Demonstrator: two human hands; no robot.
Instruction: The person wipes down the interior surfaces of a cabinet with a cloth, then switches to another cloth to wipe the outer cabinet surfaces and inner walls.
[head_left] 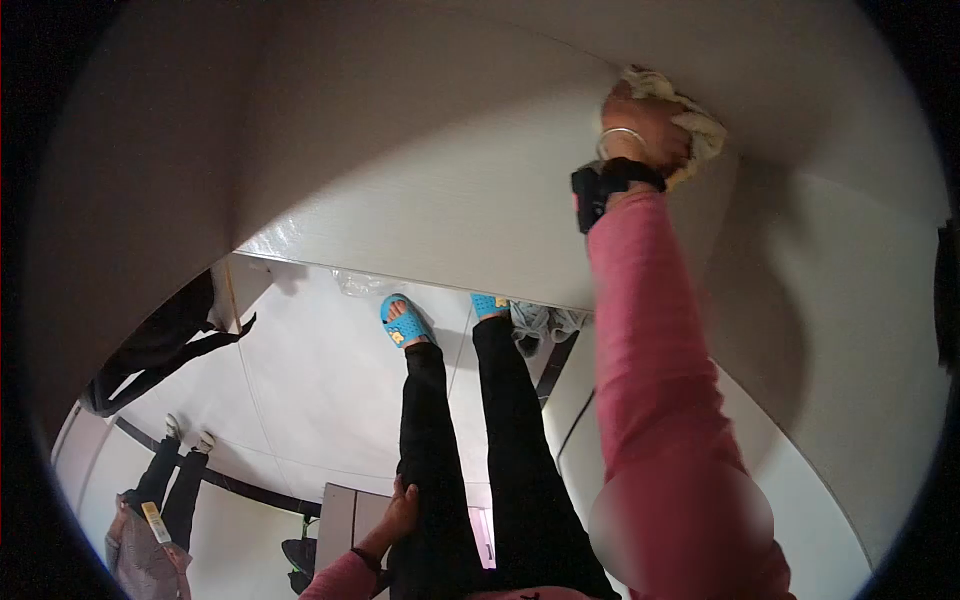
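My right hand (652, 128) is closed on a crumpled pale cloth (706, 132), pressed against a light panel surface (440, 190) near its far right corner. Around that wrist are a silver bangle and a black strap with a small dark device. Down at the bottom, my left hand (402, 508) rests on my black-trousered leg (428, 440), fingers stretched along it and holding nothing.
Pale walls (860, 270) close in the panel on the right. Below lie my blue clogs (404, 322), grey shoes (530, 325), and clear plastic (358, 283) on the white floor. Dark fabric (170, 340) hangs left; another person (150, 540) stands at lower left.
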